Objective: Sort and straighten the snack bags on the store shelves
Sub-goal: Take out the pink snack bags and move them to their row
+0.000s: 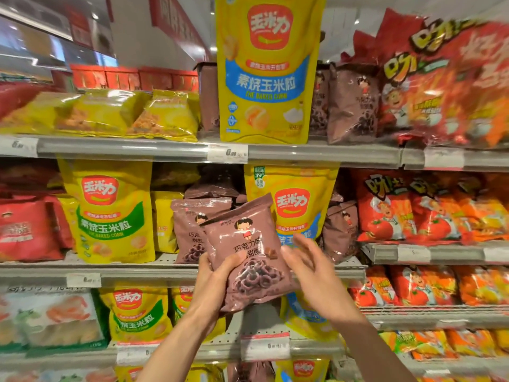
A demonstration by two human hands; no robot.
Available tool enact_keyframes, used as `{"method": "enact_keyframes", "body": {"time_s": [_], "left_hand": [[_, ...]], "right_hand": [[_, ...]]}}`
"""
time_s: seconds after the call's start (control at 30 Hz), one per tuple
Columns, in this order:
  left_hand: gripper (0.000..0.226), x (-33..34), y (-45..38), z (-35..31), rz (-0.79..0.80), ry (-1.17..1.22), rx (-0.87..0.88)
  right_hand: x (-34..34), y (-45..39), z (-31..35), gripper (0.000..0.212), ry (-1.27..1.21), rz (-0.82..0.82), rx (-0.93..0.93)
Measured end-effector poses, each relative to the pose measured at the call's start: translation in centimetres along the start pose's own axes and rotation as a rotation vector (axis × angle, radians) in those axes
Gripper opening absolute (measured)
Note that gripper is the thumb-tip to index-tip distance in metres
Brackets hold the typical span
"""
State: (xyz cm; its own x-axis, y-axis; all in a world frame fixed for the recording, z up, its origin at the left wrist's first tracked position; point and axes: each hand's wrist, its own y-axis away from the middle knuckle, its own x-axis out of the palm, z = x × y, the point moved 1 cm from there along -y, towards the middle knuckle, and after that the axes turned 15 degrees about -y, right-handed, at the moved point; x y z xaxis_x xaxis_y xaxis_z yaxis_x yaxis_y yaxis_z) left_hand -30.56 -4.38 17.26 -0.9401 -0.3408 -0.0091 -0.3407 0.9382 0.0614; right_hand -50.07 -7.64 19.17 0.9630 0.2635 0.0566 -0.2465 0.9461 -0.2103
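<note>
Head view. Left hand (213, 282) nearest, raised from lower frame: fingers curled round lower left edge of brown chocolate-ring bag (248, 255), thumb pressed on bag front, remaining fingers hidden behind. Bag held clear of shelving, tilted with top corner leaning right, printed face toward camera. Right hand (314, 274) just beside bag's right edge: fingers spread and only slightly bent, moderately wide, palm turned toward bag; fingertips close to edge, contact not resolvable. Bag thus between both hands, gripped on left side only. Directly behind it, second brown bag (190, 230) upright on middle shelf (137, 267), partly covered by held bag. Flanking on same shelf: yellow green-banded corn pouch (110, 213) to left, yellow blue-banded corn pouch (294, 199) to right, lower part covered by held bag and right hand. Top shelf (124, 148): tall yellow corn pouch (265, 70) upright at centre, brown bags (352, 103) beside it on right, yellow bags lying flat (110, 114) on left. Red-orange tomato snack bags (413, 208) further right; topmost ones blurred.
</note>
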Motion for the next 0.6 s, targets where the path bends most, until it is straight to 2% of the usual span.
{"method": "enact_keyframes", "body": {"time_s": [0.1, 0.17, 0.23, 0.33, 0.4, 0.5, 0.53, 0.6], "left_hand": [[0.073, -0.3, -0.8, -0.4, -0.06, -0.03, 0.046], [0.08, -0.6, -1.2, -0.6, -0.099, -0.068, 0.079], [0.094, -0.6, -1.6, -0.9, -0.124, -0.095, 0.086], [0.106, -0.7, -2.0, -1.0, -0.141, -0.119, 0.084], [0.113, -1.0, -2.1, -1.1, -0.151, -0.123, 0.084], [0.114, -1.5, -2.3, -1.0, -0.175, -0.133, 0.086], [0.112, -1.7, -2.4, -0.9, -0.181, -0.138, 0.09], [0.111, -2.0, -2.4, -0.8, -0.187, -0.146, 0.09]], "right_hand": [[-2.7, -3.2, 0.3, 0.094, 0.184, -0.322, -0.142], [-3.8, -5.8, 0.6, 0.1, 0.337, -0.454, -0.177], [-4.3, -8.1, 1.1, 0.114, 0.392, -0.477, -0.139], [-5.0, -10.4, 1.2, 0.13, 0.323, -0.446, -0.116], [-5.6, -11.1, 0.9, 0.118, 0.212, -0.428, -0.122], [-6.6, -11.9, 0.8, 0.067, 0.094, -0.369, -0.124], [-6.8, -12.2, 0.8, 0.061, 0.071, -0.357, -0.125], [-7.2, -12.7, 0.8, 0.064, 0.022, -0.319, -0.128]]}}
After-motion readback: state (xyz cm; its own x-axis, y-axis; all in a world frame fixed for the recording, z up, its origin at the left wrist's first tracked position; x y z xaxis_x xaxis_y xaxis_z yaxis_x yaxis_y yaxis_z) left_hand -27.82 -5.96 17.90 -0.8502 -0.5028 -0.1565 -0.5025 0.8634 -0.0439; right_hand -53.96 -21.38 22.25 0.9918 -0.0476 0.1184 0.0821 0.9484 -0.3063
